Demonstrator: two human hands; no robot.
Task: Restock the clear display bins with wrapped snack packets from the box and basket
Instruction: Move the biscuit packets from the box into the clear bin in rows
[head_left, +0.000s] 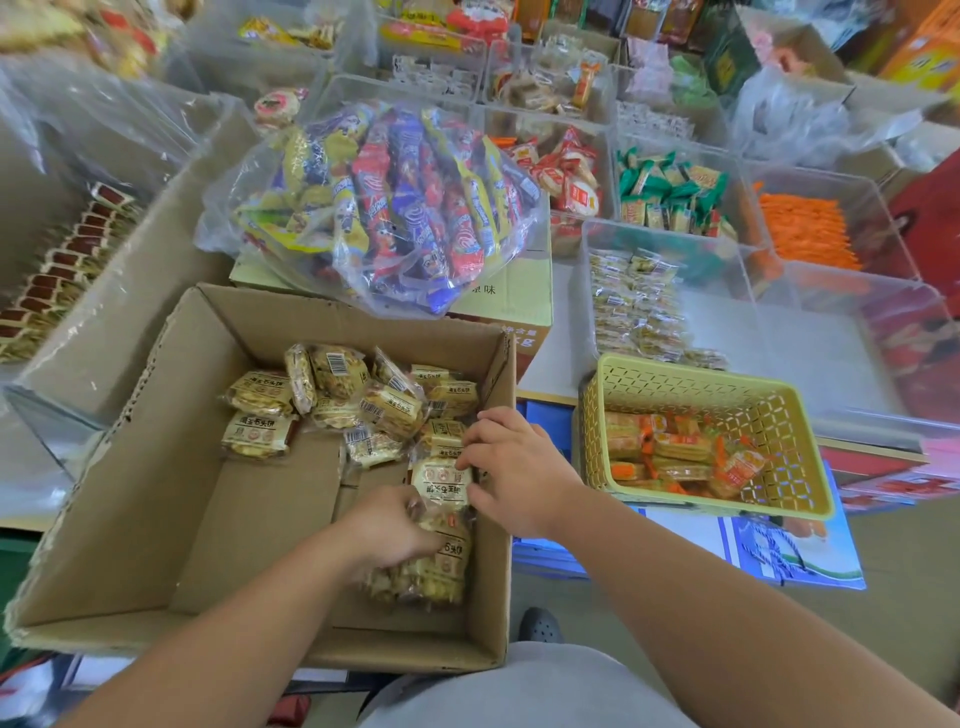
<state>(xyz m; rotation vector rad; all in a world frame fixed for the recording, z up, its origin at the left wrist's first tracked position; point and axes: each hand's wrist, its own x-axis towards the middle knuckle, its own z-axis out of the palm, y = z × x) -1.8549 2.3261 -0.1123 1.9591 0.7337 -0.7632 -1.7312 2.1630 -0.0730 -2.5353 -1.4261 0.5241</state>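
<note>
Cream snack packets (332, 395) lie along the far and right sides of the cardboard box (156, 467). My left hand (387, 530) grips a stack (441, 566) against the right wall, and my right hand (514, 467) pinches its top packet (441, 483). Just to the right, a yellow basket (675, 384) holds orange packets (680, 457) (labels blurred). Behind it is a part-filled clear bin (727, 312).

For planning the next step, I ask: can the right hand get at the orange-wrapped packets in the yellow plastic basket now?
Probably yes, once freed. The yellow plastic basket stands open-topped right of the brown cardboard box, nothing covering its orange-wrapped packets; but the right hand pinches a yellow wrapped packet.
</note>
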